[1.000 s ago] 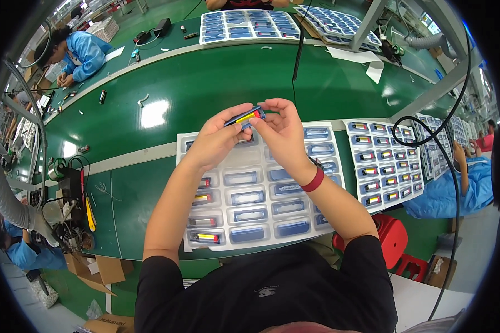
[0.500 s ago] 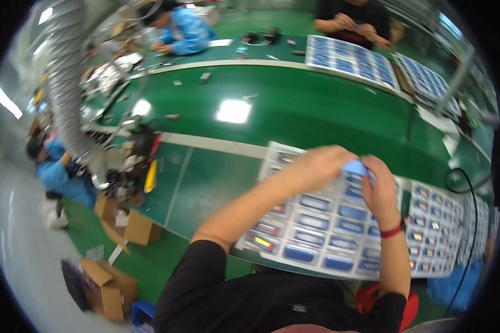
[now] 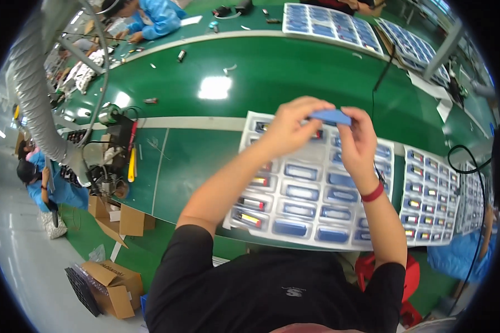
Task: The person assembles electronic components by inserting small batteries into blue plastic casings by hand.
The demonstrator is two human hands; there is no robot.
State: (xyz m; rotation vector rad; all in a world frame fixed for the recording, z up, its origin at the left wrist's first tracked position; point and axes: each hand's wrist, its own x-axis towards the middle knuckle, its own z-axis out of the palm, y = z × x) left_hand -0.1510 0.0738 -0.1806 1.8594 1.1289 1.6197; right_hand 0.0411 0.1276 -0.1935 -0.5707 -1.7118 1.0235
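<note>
Above a white moulded tray point(image 3: 275, 202), both my hands hold a small blue oblong plastic case point(image 3: 333, 116) between them. My left hand point(image 3: 295, 126) pinches its left end with thumb and fingers. At the other end, the fingers and thumb of my right hand point(image 3: 360, 145) are closed on the case. The tray's pockets hold several blue cases point(image 3: 301, 172), some with a pale oval window. Along its left column lie dark parts with red and yellow pieces point(image 3: 247, 220). My hands and forearms cover part of the tray.
To the right stands a second tray point(image 3: 430, 205) of small parts, with a black cable point(image 3: 478, 186) nearby. A green conveyor belt point(image 3: 166, 83) runs beyond the bench. Silver ducting point(image 3: 33, 105) hangs at left. Cardboard boxes point(image 3: 114, 283) and a red stool point(image 3: 412, 280) are below. Co-workers sit around.
My hands, still on the blue case, have moved up and a little left in the picture. The case now shows its long side. The whole view has shifted too.
</note>
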